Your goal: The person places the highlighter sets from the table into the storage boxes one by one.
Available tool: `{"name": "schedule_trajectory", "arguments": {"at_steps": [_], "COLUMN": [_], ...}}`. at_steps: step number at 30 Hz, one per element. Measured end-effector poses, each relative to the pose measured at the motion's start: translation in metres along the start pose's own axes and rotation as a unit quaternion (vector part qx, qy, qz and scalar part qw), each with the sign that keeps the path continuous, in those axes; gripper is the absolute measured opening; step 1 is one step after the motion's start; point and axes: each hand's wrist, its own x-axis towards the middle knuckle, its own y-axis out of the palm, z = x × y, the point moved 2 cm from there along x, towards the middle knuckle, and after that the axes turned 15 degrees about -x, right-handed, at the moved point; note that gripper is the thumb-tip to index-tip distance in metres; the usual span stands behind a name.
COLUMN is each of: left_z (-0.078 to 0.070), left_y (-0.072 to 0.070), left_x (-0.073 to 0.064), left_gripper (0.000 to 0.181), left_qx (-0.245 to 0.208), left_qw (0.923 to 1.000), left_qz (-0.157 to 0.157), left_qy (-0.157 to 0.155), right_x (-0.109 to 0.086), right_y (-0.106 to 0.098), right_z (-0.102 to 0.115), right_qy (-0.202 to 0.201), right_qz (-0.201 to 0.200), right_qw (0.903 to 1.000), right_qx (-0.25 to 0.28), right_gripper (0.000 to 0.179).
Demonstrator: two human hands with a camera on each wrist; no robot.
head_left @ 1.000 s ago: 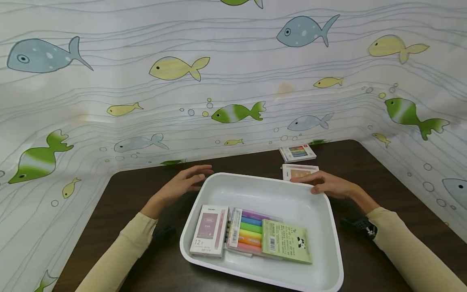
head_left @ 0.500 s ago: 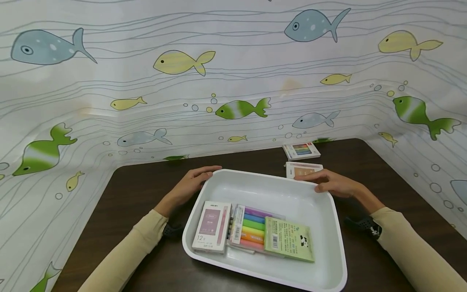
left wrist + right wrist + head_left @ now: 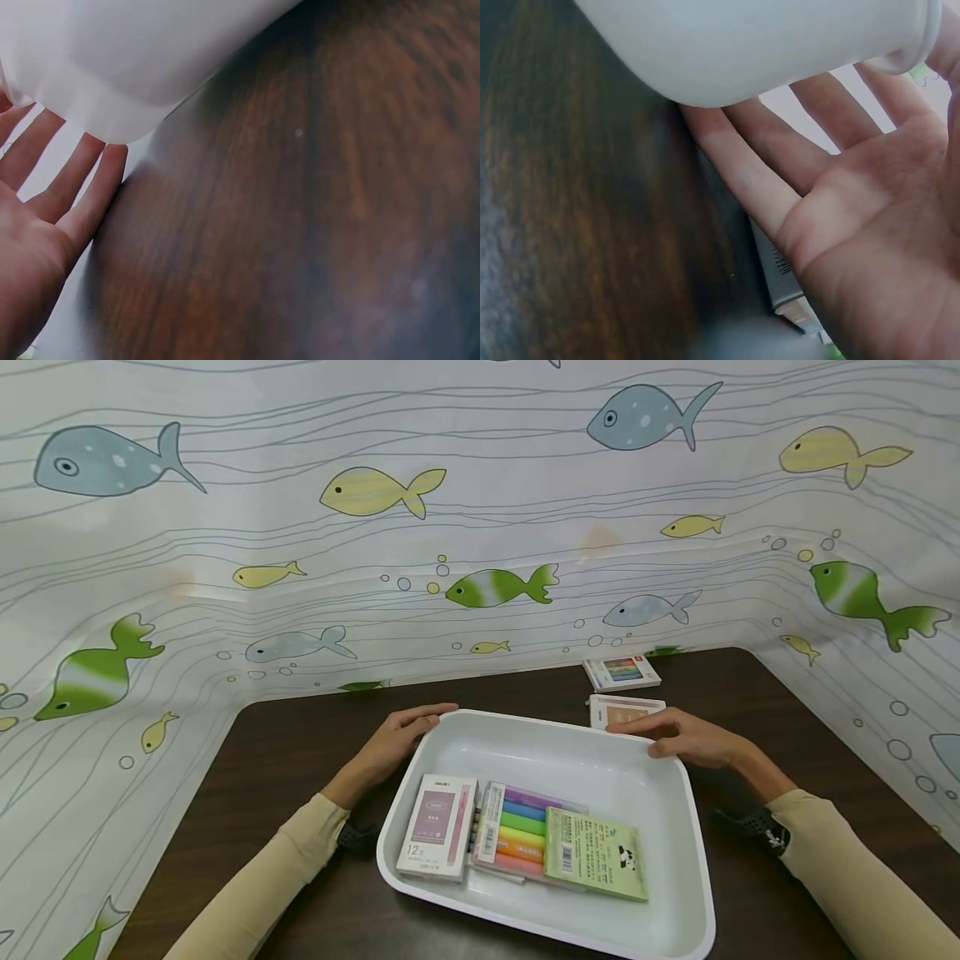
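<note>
A white plastic bin (image 3: 540, 732) stands on the dark wooden table. Inside it, from left to right, lie a white box marked 12 (image 3: 437, 828), a clear pack of rainbow-coloured markers (image 3: 517, 831) and a green packet with a panda (image 3: 596, 853), which overlaps the markers. My left hand (image 3: 393, 743) is at the bin's far left corner; in the left wrist view its straight fingers (image 3: 75, 169) touch the outer wall. At the far right corner, my right hand (image 3: 693, 739) has its thumb by the rim and its straight fingers (image 3: 742, 161) against the outside.
Behind the bin, a white box with an orange-brown panel (image 3: 622, 706) is partly covered by my right hand. Farther back lies another white box with coloured stripes (image 3: 621, 672). A fish-patterned sheet (image 3: 375, 618) rises along the table's back and sides.
My left hand has come right and closed the gap to the bin's far left corner. The right hand stays at its corner, and the bin's contents lie as before. The head view has shifted slightly.
</note>
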Motion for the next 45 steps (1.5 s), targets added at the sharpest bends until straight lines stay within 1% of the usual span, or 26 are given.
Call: {"name": "schedule_trajectory", "arguments": {"at_steps": [2,6,9,12,14,17,19,21,24,28,31,35,38,40,43,45], "left_z": [0.001,0.003,0.002,0.001,0.0,-0.001,-0.001,0.0,0.001,0.001,0.0,0.0,0.0,0.0,-0.001,-0.001], "left_y": [0.0,0.001,0.001,0.001,0.001,0.001,0.001,0.001,0.001,0.002,0.002,0.002,0.003,0.003,0.004,0.005], "left_x": [0.0,0.0,0.0,-0.001,-0.001,-0.001,-0.001,-0.001,0.0,-0.001,-0.001,-0.002,-0.002,-0.002,-0.003,-0.003], "left_gripper": [0.041,0.042,0.042,0.042,0.042,0.041,0.041,0.042,0.042,0.043,0.042,0.041,0.041,0.041,0.042,0.042], "left_qx": [0.001,0.005,0.009,0.011,0.013,0.013,0.01,0.006,0.001,0.006,0.009,0.006,0.0,-0.001,0.0,0.002], "left_qw": [1.0,0.9999,0.9999,0.9999,0.9999,0.9999,0.9999,0.9999,1.0,0.9999,0.9999,1.0,1.0,0.9999,0.9999,0.9999], "left_qz": [0.001,0.008,0.009,0.003,-0.001,-0.007,-0.009,-0.008,-0.007,-0.008,-0.008,-0.007,-0.009,-0.012,-0.013,-0.011], "left_qy": [0.001,0.006,0.011,0.012,0.011,0.006,0.003,0.0,-0.002,0.0,0.002,0.003,0.003,0.002,0.004,0.005], "right_x": [-0.001,-0.003,-0.006,-0.008,-0.01,-0.013,-0.015,-0.017,-0.019,-0.018,-0.015,-0.01,-0.004,0.002,0.011,0.017], "right_y": [0.0,-0.005,-0.012,-0.02,-0.026,-0.036,-0.042,-0.048,-0.056,-0.067,-0.076,-0.083,-0.089,-0.092,-0.095,-0.097], "right_z": [0.003,0.014,0.023,0.029,0.031,0.031,0.03,0.028,0.026,0.02,0.014,0.003,-0.008,-0.015,-0.025,-0.031], "right_qy": [0.0,-0.026,-0.051,-0.057,-0.054,-0.029,-0.001,0.028,0.077,0.127,0.166,0.239,0.283,0.302,0.318,0.324], "right_qz": [-0.004,-0.028,-0.059,-0.091,-0.116,-0.154,-0.182,-0.208,-0.25,-0.281,-0.28,-0.259,-0.242,-0.233,-0.213,-0.199], "right_qw": [0.9999,0.9989,0.9962,0.9924,0.9887,0.9811,0.974,0.9651,0.9478,0.9301,0.9231,0.9087,0.8935,0.8842,0.8727,0.8675], "right_qx": [-0.011,-0.026,-0.038,-0.059,-0.077,-0.113,-0.135,-0.156,-0.182,-0.199,-0.205,-0.224,-0.251,-0.269,-0.303,-0.32], "right_gripper": [0.048,0.046,0.045,0.045,0.044,0.044,0.043,0.042,0.037,0.038,0.043,0.056,0.065,0.072,0.079,0.083]}}
